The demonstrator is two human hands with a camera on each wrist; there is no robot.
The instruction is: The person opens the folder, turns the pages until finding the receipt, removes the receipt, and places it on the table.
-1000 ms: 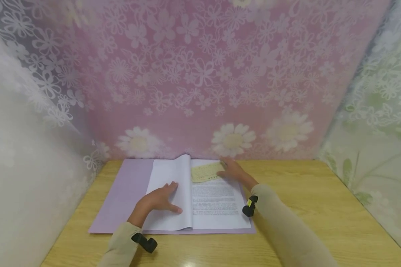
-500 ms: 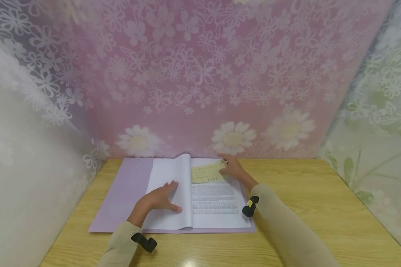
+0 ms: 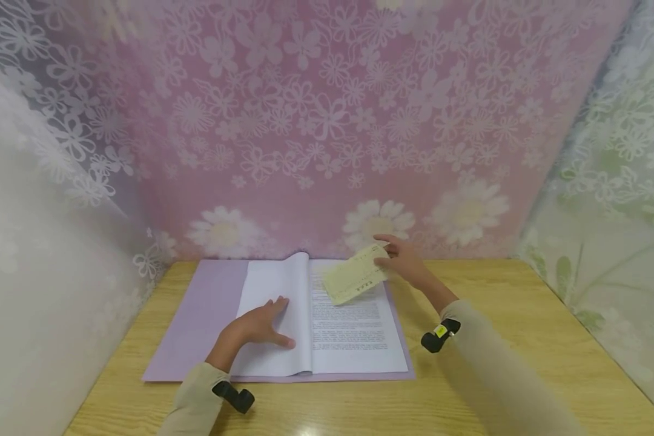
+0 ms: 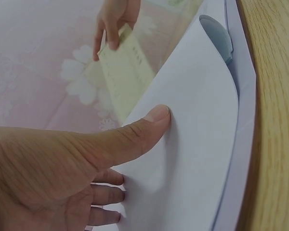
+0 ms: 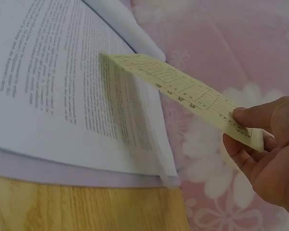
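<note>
My right hand point(image 3: 409, 264) pinches one end of a pale yellow printed slip point(image 3: 354, 277) between thumb and fingers. The slip is tilted over the printed right-hand page point(image 5: 77, 91), casting a shadow on it in the right wrist view. With fingers spread, my left hand point(image 3: 258, 326) presses on the turned-over white sheets point(image 4: 197, 130), which curl up along the fold in the middle. These papers lie in an open lilac folder point(image 3: 191, 321). In the left wrist view the left thumb rests on the blank sheet.
The wooden table point(image 3: 485, 315) reaches out to both sides of the folder. A pink floral backdrop point(image 3: 332, 121) stands right behind its far edge, with pale floral panels at left and right. Each sleeve carries a black wrist camera point(image 3: 440, 335).
My right hand has lifted the yellow slip off the page and drawn it to the right, turning it at a slant. My left hand stays in place on the sheets.
</note>
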